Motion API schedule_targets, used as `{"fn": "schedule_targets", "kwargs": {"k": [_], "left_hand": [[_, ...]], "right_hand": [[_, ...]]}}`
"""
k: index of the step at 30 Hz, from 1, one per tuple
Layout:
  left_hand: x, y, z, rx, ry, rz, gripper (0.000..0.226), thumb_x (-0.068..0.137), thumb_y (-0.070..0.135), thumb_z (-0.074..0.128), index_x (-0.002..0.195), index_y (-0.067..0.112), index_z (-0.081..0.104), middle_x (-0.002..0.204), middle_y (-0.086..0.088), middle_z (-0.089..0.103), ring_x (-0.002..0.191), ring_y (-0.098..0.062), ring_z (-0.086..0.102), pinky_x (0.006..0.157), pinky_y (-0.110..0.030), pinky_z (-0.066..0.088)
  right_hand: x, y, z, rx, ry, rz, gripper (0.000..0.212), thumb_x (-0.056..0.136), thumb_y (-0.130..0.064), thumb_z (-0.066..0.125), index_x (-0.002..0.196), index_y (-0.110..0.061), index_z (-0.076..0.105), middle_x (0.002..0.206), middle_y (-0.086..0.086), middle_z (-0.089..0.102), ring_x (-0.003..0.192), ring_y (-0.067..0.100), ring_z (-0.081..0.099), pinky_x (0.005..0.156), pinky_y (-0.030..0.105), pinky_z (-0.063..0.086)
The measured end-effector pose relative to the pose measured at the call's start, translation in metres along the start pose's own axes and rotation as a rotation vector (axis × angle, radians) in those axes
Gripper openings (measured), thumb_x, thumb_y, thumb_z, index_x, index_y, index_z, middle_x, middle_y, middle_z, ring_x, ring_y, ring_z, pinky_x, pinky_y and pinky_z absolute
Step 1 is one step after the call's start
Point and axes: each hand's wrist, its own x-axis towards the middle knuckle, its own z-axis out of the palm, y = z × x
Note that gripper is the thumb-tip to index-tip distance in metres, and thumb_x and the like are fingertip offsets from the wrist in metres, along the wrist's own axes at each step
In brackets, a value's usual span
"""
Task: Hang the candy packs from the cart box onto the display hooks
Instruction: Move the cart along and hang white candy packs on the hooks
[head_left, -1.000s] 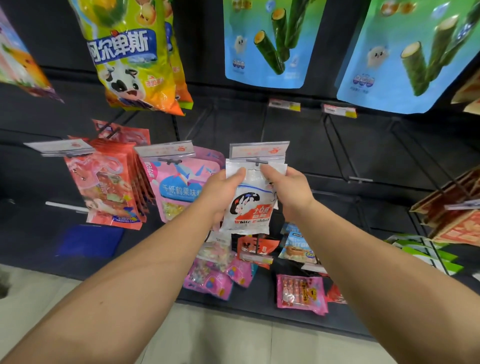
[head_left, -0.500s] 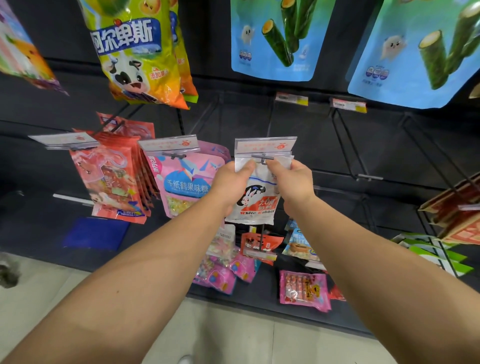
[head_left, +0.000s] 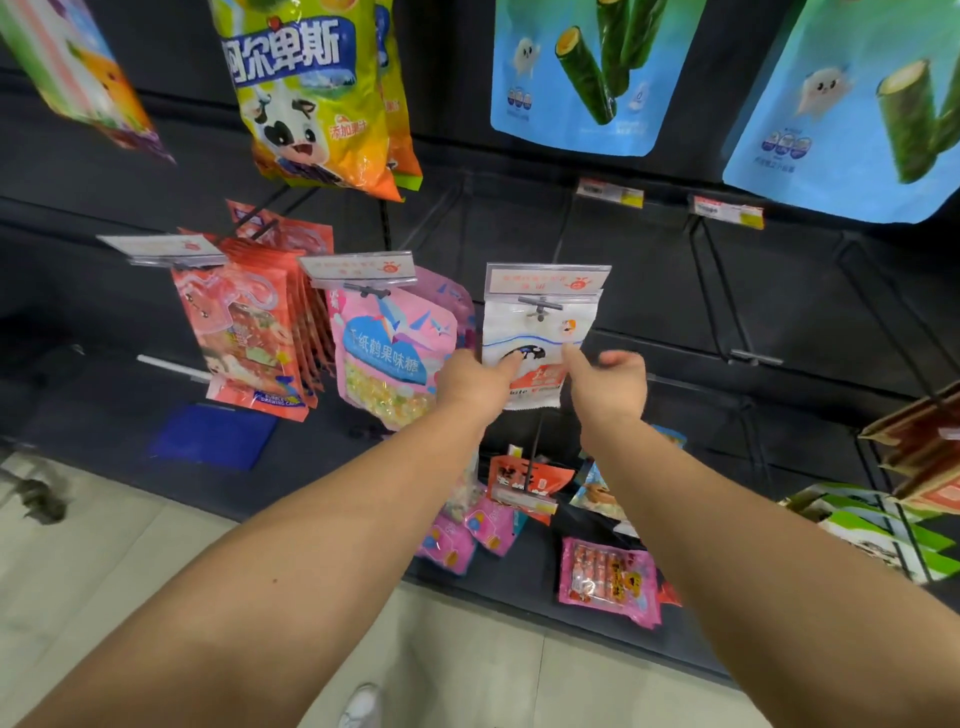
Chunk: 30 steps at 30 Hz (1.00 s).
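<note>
White candy pack (head_left: 537, 343) hangs upright on a display hook (head_left: 540, 306), its top hole threaded over the hook tip, just under a clear price tag holder (head_left: 546, 279). Rabbit graphic w/ red-orange band on lower half, partly hidden by fingers.

Left hand (head_left: 475, 382) at pack's lower left edge, thumb pressed on the front face; rest of fingers are behind the pack, so it looks like a light pinch on the edge. Right hand (head_left: 608, 387) just right of pack, fingers loosely spread, index tip at or near the lower right edge; can't tell if it actually touches. Not gripping anything.

Just left: pink candy pack (head_left: 392, 358) on next hook, w/ more behind it. Further left, a row of red-orange packs (head_left: 244, 343) stacked on one hook. Above left, yellow-green bag w/ cow cartoon (head_left: 311, 98). Above right, two big blue pouches (head_left: 587, 73) showing green rolls, well apart from the white pack.

Right of white pack: bare black hooks (head_left: 727, 306) on the dark back panel (head_left: 649, 291), yellow-red price tags (head_left: 610, 193) at their tops. Below hands: small pink packs (head_left: 608, 579) and orange packs (head_left: 524, 475) on lower hooks. Far right, green-white packs (head_left: 872, 530) and brown boxes (head_left: 919, 441). Pale tiled floor (head_left: 104, 561) at the bottom, a white shoe tip (head_left: 361, 706) showing.
</note>
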Motion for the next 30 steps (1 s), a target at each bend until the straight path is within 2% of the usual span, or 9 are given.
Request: {"fn": "schedule_targets", "kwargs": {"k": [2,5,7,10,13,17,23,26,30], "left_hand": [[-0.006,-0.018,-0.003,0.092,-0.036,-0.041,0.048,0.093,0.041,0.068,0.127,0.007,0.065,0.122,-0.007,0.069,0.112,-0.028,0.065,0.096,-0.037,0.053],[-0.015,-0.052,-0.017,0.162,-0.134,-0.084,0.045,0.095,0.029,0.068,0.131,0.002,0.062,0.125,-0.011,0.066,0.116,-0.031,0.063,0.100,-0.042,0.053],[-0.020,-0.074,-0.037,0.266,-0.166,-0.088,0.041,0.096,0.025,0.067,0.131,0.003,0.061,0.121,-0.011,0.065,0.117,-0.031,0.063,0.100,-0.040,0.051],[-0.019,-0.101,-0.087,0.490,-0.157,-0.079,0.043,0.098,0.033,0.063,0.136,0.014,0.057,0.134,-0.008,0.063,0.120,-0.030,0.060,0.101,-0.039,0.049],[-0.016,-0.124,-0.152,0.658,-0.074,-0.096,0.049,0.096,0.046,0.060,0.139,0.024,0.053,0.138,-0.008,0.059,0.125,-0.031,0.056,0.101,-0.042,0.049],[-0.021,-0.156,-0.257,0.782,0.048,-0.183,0.063,0.095,0.055,0.056,0.150,0.031,0.040,0.148,-0.009,0.047,0.136,-0.032,0.045,0.109,-0.043,0.043],[-0.046,-0.205,-0.458,0.820,0.289,-0.325,0.059,0.095,0.052,0.056,0.146,0.027,0.041,0.147,-0.008,0.046,0.137,-0.031,0.044,0.108,-0.041,0.037],[-0.067,-0.225,-0.555,0.856,0.421,-0.401,0.059,0.094,0.053,0.056,0.144,0.026,0.042,0.149,-0.009,0.045,0.139,-0.032,0.040,0.111,-0.044,0.034],[-0.094,-0.252,-0.655,0.822,0.558,-0.504,0.063,0.094,0.053,0.058,0.147,0.025,0.040,0.150,-0.010,0.043,0.139,-0.034,0.039,0.111,-0.047,0.036]], "right_hand": [[-0.005,0.022,0.001,-0.159,-0.089,0.052,0.029,0.085,-0.033,0.074,0.091,-0.016,0.052,0.090,0.005,0.061,0.074,0.019,0.056,0.071,0.032,0.048],[-0.019,0.047,0.015,-0.409,-0.361,0.017,0.016,0.088,-0.027,0.071,0.090,-0.014,0.062,0.093,0.004,0.066,0.083,0.020,0.061,0.077,0.031,0.049],[-0.033,0.055,0.033,-0.538,-0.522,-0.059,0.020,0.091,-0.026,0.069,0.106,-0.015,0.068,0.107,0.003,0.069,0.095,0.019,0.063,0.086,0.026,0.048],[-0.061,0.054,0.071,-0.777,-0.706,-0.211,0.040,0.094,-0.030,0.064,0.132,-0.017,0.061,0.131,0.002,0.063,0.115,0.021,0.061,0.091,0.024,0.044],[-0.098,0.045,0.124,-0.904,-0.865,-0.323,0.046,0.097,-0.029,0.059,0.142,-0.019,0.051,0.141,0.002,0.056,0.124,0.021,0.056,0.091,0.020,0.041],[-0.162,0.037,0.223,-1.016,-0.990,-0.513,0.051,0.096,-0.034,0.060,0.144,-0.023,0.049,0.147,0.000,0.052,0.131,0.022,0.051,0.107,0.028,0.040],[-0.321,0.020,0.383,-1.130,-1.139,-0.805,0.055,0.093,-0.039,0.059,0.146,-0.035,0.044,0.148,0.001,0.048,0.134,0.027,0.047,0.109,0.042,0.042],[-0.401,0.011,0.451,-1.150,-1.176,-0.971,0.056,0.093,-0.041,0.060,0.147,-0.034,0.042,0.148,0.003,0.046,0.136,0.028,0.042,0.110,0.042,0.039],[-0.489,0.001,0.518,-1.111,-1.237,-1.091,0.056,0.094,-0.041,0.059,0.146,-0.031,0.042,0.149,0.004,0.042,0.138,0.029,0.037,0.108,0.043,0.037]]}}
